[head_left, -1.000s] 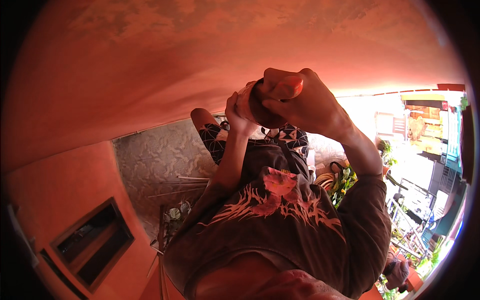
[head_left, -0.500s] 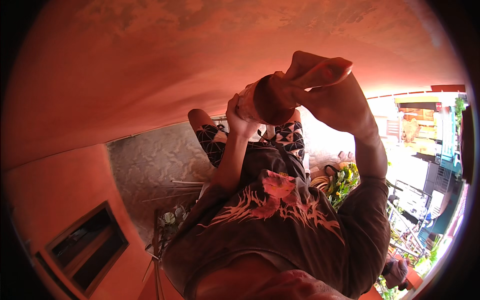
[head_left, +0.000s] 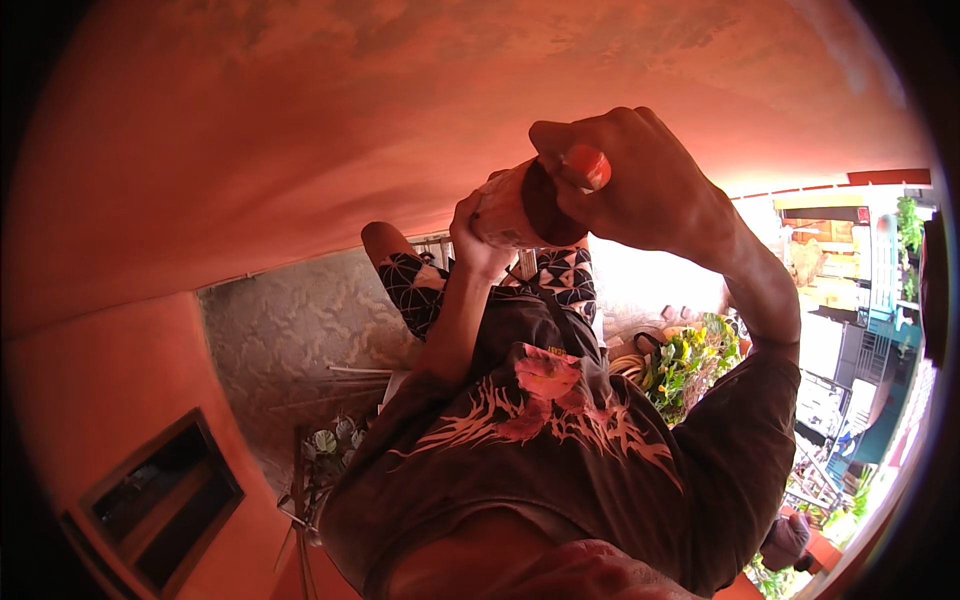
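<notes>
Fingers of my left hand (head_left: 476, 235) wrap round the side of a pale, round tub (head_left: 507, 208), which is tilted with its dark open mouth toward the right. My right hand (head_left: 655, 180) is at that mouth, closed round a handle with a rounded red end (head_left: 588, 167) that sticks out of the fist. The handle's other end is hidden by my fingers and the tub, so the kind of tool does not show. Both hands are raised in front of the orange-red wall (head_left: 300, 110).
A dark framed window (head_left: 165, 495) sits in the wall at the lower left. Leafy plants (head_left: 690, 370) stand on the right beside a coiled hose (head_left: 630, 368), with more leaves (head_left: 335, 440) on the left. My bent knee (head_left: 385, 245) is close to the wall.
My right hand has turned and shifted left, closer over the tub's mouth, so the handle's red end now points toward me. The left hand still holds the tub in nearly the same place.
</notes>
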